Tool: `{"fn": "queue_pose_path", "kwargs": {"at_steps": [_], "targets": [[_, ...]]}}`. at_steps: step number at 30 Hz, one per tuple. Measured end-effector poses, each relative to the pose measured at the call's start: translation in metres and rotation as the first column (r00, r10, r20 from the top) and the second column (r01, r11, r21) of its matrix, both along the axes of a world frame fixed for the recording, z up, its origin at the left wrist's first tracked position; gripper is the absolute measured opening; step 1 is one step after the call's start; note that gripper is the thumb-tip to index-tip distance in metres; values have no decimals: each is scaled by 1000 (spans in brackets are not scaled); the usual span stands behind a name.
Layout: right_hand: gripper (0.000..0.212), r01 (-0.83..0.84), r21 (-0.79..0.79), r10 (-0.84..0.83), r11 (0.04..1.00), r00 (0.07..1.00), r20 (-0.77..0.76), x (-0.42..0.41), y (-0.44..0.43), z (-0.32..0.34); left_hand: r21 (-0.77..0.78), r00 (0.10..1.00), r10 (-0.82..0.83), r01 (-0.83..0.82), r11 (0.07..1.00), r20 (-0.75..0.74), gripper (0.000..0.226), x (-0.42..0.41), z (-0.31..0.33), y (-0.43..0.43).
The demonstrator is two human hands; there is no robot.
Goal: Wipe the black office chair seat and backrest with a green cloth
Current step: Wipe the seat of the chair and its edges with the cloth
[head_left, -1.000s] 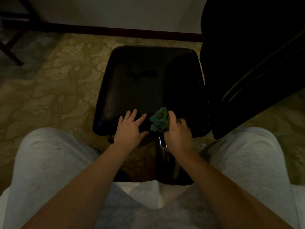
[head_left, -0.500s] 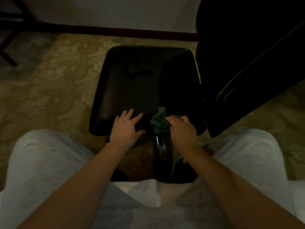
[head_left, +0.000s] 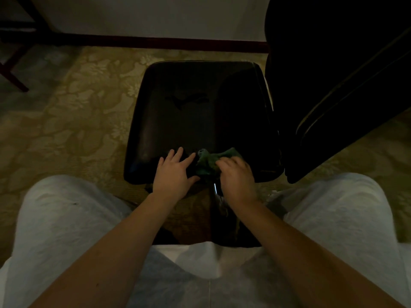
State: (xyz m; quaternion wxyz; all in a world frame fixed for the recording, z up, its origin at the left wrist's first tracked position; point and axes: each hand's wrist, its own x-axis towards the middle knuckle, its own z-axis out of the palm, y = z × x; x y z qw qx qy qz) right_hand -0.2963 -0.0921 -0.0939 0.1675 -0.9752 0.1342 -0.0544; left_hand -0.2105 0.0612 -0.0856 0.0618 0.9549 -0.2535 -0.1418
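Two bare hands are working at the near edge of the chair. Over at the far left a dark wooden furniture leg [head_left: 13, 74] is standing on the patterned yellow-green carpet [head_left: 66, 130], with a dark skirting board [head_left: 155, 42] running along the foot of the wall behind. The person's knees, in light grey trousers [head_left: 66, 230], are spreading to either side at the bottom of the scene.

The left hand [head_left: 175, 174] is lying flat on the near edge of the black seat [head_left: 200, 107], fingers straight and spread, holding nothing. Just beside its fingertips the green cloth [head_left: 209, 162] is sitting bunched on the seat, close to that same edge and a little right of the middle. The right hand [head_left: 236, 181] is gripping the cloth, fingers curled over its right part and pressing it down onto the seat. Below the hands a shiny metal column [head_left: 215, 190] is showing under the seat.

Further right the black backrest [head_left: 333, 74] is rising at a tilt, its lower end just beside the seat's right edge, and the cloth is lying apart from it.
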Motion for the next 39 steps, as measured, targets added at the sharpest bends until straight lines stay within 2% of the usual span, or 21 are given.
{"fn": "queue_pose_path", "kwargs": {"at_steps": [3, 7, 12, 19, 23, 32, 35, 39], "targets": [[31, 14, -83, -17, 996, 999, -40, -3, -3, 5, 14, 1000, -9, 9, 1000, 1, 72, 4, 1, 3], [38, 50, -74, -61, 996, 986, -156, -8, -6, 9, 13, 1000, -15, 15, 1000, 3, 71, 2, 2, 2], [23, 54, -74, -63, 996, 991, -120, -7, 5, -4, 34, 1000, 2, -3, 999, 14, 72, -2, 0, -2], [40, 37, -83, -41, 996, 998, -40, -2, 9, -13, 52, 1000, -14, 12, 999, 28, 72, -1, -1, -1], [24, 33, -117, -34, 993, 999, -10, -7, -6, -16, 26, 1000, -12, 12, 1000, 15, 71, 1, 0, 0], [38, 151, -99, -165, 984, 975, -148, -13, -6, -6, -19, 1000, 16, -15, 1000, 24, 72, -8, -8, -7], [38, 112, -53, -118, 992, 986, -120, -11, -2, -7, -6, 999, 20, -20, 1000, 26, 72, -10, -8, -10], [39, -54, -92, 43, 994, 992, -114, -8, 7, -14, 40, 1000, 0, -1, 999, 23, 73, -9, -8, -9]]}}
